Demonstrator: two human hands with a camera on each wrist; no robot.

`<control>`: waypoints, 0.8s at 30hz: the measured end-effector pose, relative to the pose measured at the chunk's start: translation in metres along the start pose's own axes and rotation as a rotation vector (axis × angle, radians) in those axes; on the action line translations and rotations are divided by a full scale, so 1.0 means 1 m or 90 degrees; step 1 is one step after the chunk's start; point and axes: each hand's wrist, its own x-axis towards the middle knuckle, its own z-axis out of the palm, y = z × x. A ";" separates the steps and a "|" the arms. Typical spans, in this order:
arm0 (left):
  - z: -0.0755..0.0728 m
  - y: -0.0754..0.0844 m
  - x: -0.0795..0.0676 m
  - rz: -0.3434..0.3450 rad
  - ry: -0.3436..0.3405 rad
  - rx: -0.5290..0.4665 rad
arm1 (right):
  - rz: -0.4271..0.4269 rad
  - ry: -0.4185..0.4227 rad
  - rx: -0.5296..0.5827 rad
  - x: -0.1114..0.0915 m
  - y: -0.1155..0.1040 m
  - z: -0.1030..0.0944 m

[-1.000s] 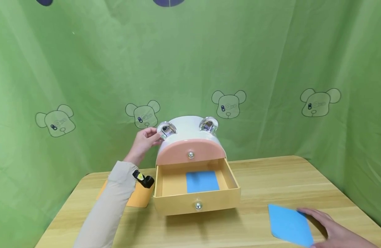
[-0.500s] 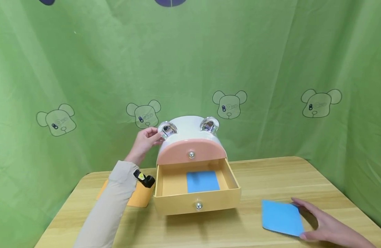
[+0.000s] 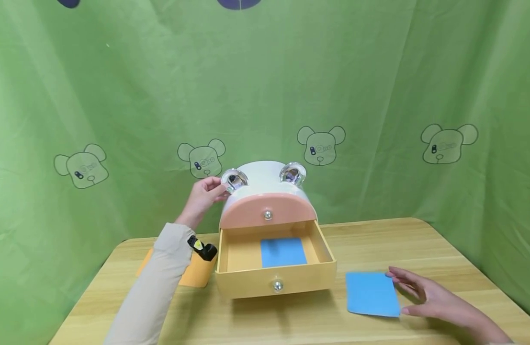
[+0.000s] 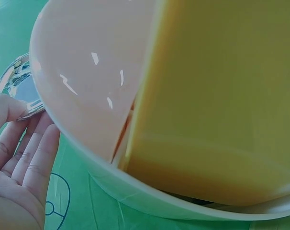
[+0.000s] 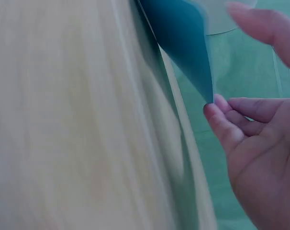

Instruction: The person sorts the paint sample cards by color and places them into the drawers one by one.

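Note:
On the table stands a white storage box (image 3: 261, 175) with a pink upper drawer (image 3: 247, 211) and a yellow lower drawer (image 3: 247, 286) pulled out. A blue card (image 3: 284, 252) lies inside the yellow drawer. My left hand (image 3: 202, 196) holds the box's left silver ear (image 3: 235, 181); the left wrist view shows thumb and fingers around that ear (image 4: 16, 81). At the right, my right hand (image 3: 433, 294) spans the right edge of a second blue card (image 3: 372, 293), thumb at the near corner and fingers at the far one. That card (image 5: 183, 43) tilts above the tabletop in the right wrist view.
An orange sheet (image 3: 196, 273) lies left of the box, partly behind my left sleeve (image 3: 148, 292). The box has a second silver ear (image 3: 293, 174) on its right. A green curtain (image 3: 377, 96) hangs behind the wooden table (image 3: 377, 239).
My right hand has moved left and slightly away from me with the blue card, which has turned squarer to the box. My left hand stays on the silver ear.

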 end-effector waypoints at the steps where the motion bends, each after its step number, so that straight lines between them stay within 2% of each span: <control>1: 0.000 0.000 0.000 0.000 0.000 0.000 | -0.004 -0.001 0.001 0.000 0.002 0.000; 9: 0.000 0.000 0.000 0.000 0.003 0.002 | -0.039 0.049 -0.073 -0.003 0.014 0.007; 18: 0.000 -0.001 -0.001 -0.001 -0.004 0.001 | 0.025 0.073 -0.167 -0.005 0.017 0.016; 24: 0.000 -0.001 0.000 0.004 -0.002 0.000 | 0.035 0.103 -0.290 -0.006 0.018 0.019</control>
